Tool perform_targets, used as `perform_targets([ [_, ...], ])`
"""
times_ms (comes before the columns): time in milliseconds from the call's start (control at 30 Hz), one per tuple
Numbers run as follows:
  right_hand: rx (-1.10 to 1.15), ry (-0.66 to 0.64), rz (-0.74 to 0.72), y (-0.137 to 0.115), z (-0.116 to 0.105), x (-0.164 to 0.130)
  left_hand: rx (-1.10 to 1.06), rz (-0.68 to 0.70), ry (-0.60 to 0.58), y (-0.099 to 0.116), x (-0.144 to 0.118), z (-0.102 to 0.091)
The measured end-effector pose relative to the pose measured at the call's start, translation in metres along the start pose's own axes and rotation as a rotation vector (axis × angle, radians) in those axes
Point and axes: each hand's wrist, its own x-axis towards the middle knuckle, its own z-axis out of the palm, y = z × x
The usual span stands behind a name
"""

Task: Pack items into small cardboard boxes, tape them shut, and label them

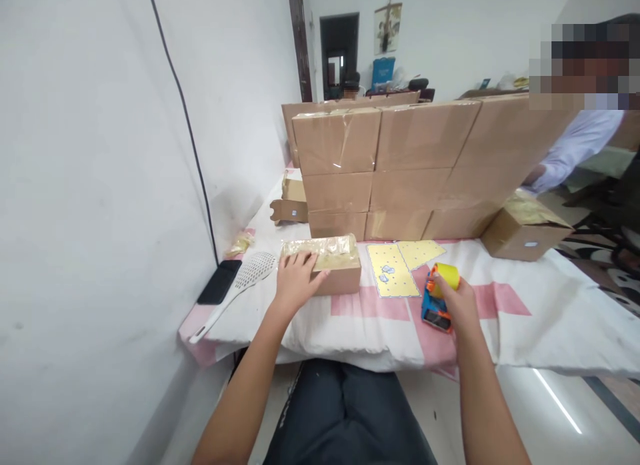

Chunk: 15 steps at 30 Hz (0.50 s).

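Observation:
My left hand (296,278) rests on the near left corner of a small brown cardboard box (334,264) whose top is sealed with glossy tape. My right hand (459,304) grips a blue and orange tape dispenser (436,304) with a yellow roll, held just above the cloth to the right of the box. Between the two lie yellow sheets (395,268) flat on the white and pink cloth (505,312) that covers the table.
A wall of stacked cardboard boxes (400,168) stands behind. One more box (525,233) sits at the right, near a person in a white sleeve (575,152). A white slotted spatula (240,285) and a black phone (219,282) lie at the left by the wall.

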Motion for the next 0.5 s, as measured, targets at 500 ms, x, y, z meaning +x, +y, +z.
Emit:
perform_targets([
  [500,0.277,-0.032,-0.171,0.020,0.002,-0.013,-0.026,-0.045,0.007,0.001,-0.005,-0.002],
])
